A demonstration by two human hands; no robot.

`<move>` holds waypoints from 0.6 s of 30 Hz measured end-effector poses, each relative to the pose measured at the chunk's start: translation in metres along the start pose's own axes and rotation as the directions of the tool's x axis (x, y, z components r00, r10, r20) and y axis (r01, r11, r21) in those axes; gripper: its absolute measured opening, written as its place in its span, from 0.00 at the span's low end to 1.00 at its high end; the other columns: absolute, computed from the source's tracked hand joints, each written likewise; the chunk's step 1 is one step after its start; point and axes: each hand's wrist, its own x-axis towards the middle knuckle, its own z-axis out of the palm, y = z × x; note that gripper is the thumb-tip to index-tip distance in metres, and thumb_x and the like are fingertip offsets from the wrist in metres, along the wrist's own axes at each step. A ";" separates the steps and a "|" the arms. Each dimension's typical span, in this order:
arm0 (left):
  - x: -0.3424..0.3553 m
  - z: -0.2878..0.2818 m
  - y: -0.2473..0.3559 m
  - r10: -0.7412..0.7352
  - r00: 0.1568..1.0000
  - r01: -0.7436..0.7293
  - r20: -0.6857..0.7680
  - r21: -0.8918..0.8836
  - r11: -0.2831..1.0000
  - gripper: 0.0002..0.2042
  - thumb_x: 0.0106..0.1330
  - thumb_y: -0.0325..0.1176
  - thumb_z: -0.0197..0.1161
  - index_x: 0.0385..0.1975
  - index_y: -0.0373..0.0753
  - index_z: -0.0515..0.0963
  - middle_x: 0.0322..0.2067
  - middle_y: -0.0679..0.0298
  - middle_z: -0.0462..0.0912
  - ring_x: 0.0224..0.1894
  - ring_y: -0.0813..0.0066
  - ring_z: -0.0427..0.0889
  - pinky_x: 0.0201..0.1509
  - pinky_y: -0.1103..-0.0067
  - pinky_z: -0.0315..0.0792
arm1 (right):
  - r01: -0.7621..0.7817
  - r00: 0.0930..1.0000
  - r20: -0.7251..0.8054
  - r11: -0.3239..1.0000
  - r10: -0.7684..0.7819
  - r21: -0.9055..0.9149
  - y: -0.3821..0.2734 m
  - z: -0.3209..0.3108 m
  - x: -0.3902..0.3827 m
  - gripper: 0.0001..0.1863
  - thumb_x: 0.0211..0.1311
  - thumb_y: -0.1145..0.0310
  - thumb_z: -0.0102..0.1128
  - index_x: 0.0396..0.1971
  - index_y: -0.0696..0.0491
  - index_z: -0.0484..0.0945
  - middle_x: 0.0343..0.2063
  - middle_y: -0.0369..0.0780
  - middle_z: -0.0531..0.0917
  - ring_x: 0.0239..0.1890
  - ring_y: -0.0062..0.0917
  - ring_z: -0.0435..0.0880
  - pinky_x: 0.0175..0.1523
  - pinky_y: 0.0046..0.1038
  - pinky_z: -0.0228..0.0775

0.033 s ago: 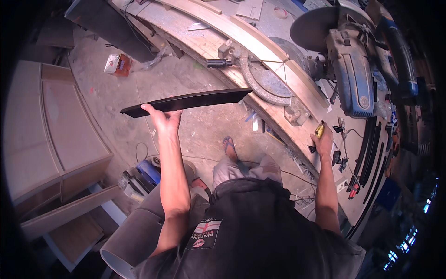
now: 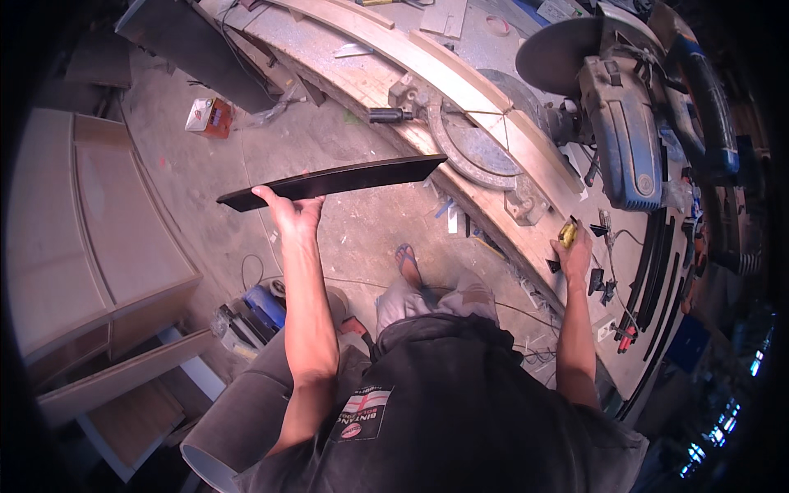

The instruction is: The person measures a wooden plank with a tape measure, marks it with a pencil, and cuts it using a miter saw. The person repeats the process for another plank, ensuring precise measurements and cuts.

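Observation:
A long, flat black board (image 2: pixel 362 177) is gripped near its left end by my left hand (image 2: pixel 293 215), thumb on the near face and fingers beneath. It hangs above the floor, and its far end reaches the bench edge close to the saw base. Over the right part of the bench, my right hand (image 2: pixel 577 251) is closed around a small yellow and black tape measure (image 2: pixel 568 233). Small black pieces (image 2: pixel 595 282) lie on the bench beside that hand.
A blue mitre saw (image 2: pixel 620 135) stands on the wooden bench, its round metal base (image 2: pixel 485 156) in front of a pale wooden fence (image 2: pixel 526 148). Long black strips (image 2: pixel 653 267) lie at the right. A wooden cabinet (image 2: pixel 123 222) is on the left, a red and white box (image 2: pixel 209 117) on the floor.

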 end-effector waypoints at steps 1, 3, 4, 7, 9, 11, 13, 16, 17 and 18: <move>0.005 0.004 0.003 -0.012 1.000 0.012 -0.014 -0.017 1.000 0.49 0.70 0.76 0.57 0.78 0.43 0.57 0.68 0.49 0.70 0.64 0.49 0.77 0.69 0.38 0.71 | -0.008 0.999 -0.043 1.000 0.009 0.015 -0.013 -0.005 -0.006 0.34 0.61 0.62 0.80 0.66 0.56 0.79 0.61 0.52 0.83 0.64 0.50 0.79 0.71 0.47 0.69; 0.013 0.007 0.008 -0.026 0.999 0.025 -0.034 -0.044 0.999 0.49 0.71 0.75 0.57 0.80 0.43 0.56 0.71 0.48 0.70 0.66 0.49 0.76 0.70 0.36 0.69 | -0.069 0.989 -0.128 0.997 0.074 0.047 -0.051 -0.010 -0.017 0.26 0.62 0.61 0.79 0.58 0.57 0.85 0.55 0.51 0.87 0.60 0.48 0.82 0.68 0.46 0.71; 0.017 0.008 0.012 -0.030 0.999 0.028 -0.040 -0.046 0.999 0.49 0.72 0.75 0.57 0.80 0.43 0.56 0.71 0.48 0.70 0.67 0.49 0.76 0.70 0.36 0.69 | 0.006 0.975 -0.216 0.966 0.051 0.259 -0.080 -0.003 -0.024 0.17 0.65 0.61 0.78 0.46 0.57 0.89 0.45 0.45 0.89 0.49 0.39 0.86 0.57 0.39 0.77; 0.027 0.010 0.019 -0.046 0.997 0.046 -0.055 -0.002 0.999 0.48 0.73 0.75 0.55 0.80 0.43 0.56 0.70 0.48 0.71 0.68 0.49 0.75 0.71 0.35 0.67 | -0.163 0.984 0.176 0.590 0.037 0.791 -0.179 0.017 -0.042 0.14 0.70 0.63 0.77 0.49 0.56 0.90 0.41 0.36 0.91 0.40 0.19 0.86 0.48 0.26 0.79; 0.035 0.014 0.024 -0.081 0.995 0.082 -0.053 0.024 0.996 0.47 0.74 0.75 0.53 0.79 0.42 0.57 0.69 0.47 0.73 0.68 0.48 0.74 0.71 0.36 0.66 | -0.180 0.959 0.258 0.449 -0.119 0.875 -0.245 0.025 -0.041 0.19 0.73 0.65 0.74 0.57 0.58 0.86 0.45 0.39 0.90 0.41 0.20 0.87 0.48 0.24 0.81; 0.043 0.020 0.030 -0.131 0.989 0.133 -0.070 0.027 0.991 0.46 0.75 0.75 0.52 0.79 0.42 0.58 0.68 0.47 0.74 0.68 0.47 0.75 0.72 0.37 0.66 | -0.282 0.918 0.339 0.259 -0.207 0.924 -0.301 0.027 -0.027 0.25 0.75 0.65 0.72 0.66 0.60 0.79 0.47 0.43 0.89 0.41 0.22 0.89 0.45 0.24 0.82; 0.054 0.027 0.031 -0.127 0.989 0.132 -0.081 0.052 0.990 0.45 0.76 0.74 0.50 0.77 0.41 0.60 0.67 0.47 0.75 0.67 0.47 0.75 0.73 0.38 0.66 | -0.373 0.887 0.391 0.118 -0.247 0.920 -0.344 0.025 -0.009 0.29 0.77 0.64 0.70 0.70 0.61 0.74 0.47 0.45 0.88 0.40 0.24 0.90 0.43 0.24 0.83; 0.076 0.038 0.035 -0.156 0.979 0.163 -0.134 0.041 0.986 0.43 0.77 0.73 0.50 0.76 0.40 0.61 0.66 0.47 0.76 0.68 0.46 0.75 0.72 0.38 0.68 | -0.418 0.876 0.402 -0.003 -0.267 0.909 -0.392 0.029 0.020 0.30 0.79 0.61 0.68 0.71 0.63 0.71 0.45 0.46 0.88 0.39 0.25 0.90 0.42 0.24 0.83; 0.086 0.041 0.037 -0.175 0.974 0.181 -0.140 0.026 0.983 0.42 0.78 0.71 0.51 0.75 0.39 0.63 0.66 0.48 0.76 0.68 0.45 0.75 0.72 0.38 0.69 | -0.413 0.882 0.389 -0.039 -0.266 0.910 -0.402 0.033 0.029 0.29 0.79 0.62 0.68 0.70 0.63 0.72 0.45 0.46 0.88 0.39 0.25 0.90 0.42 0.24 0.82; 0.098 0.045 0.039 -0.193 0.970 0.197 -0.144 0.008 0.980 0.40 0.78 0.69 0.52 0.74 0.38 0.65 0.67 0.48 0.76 0.69 0.44 0.75 0.72 0.38 0.70 | -0.408 0.888 0.376 -0.076 -0.266 0.910 -0.413 0.037 0.039 0.28 0.79 0.62 0.68 0.69 0.63 0.73 0.45 0.45 0.88 0.38 0.24 0.90 0.41 0.24 0.82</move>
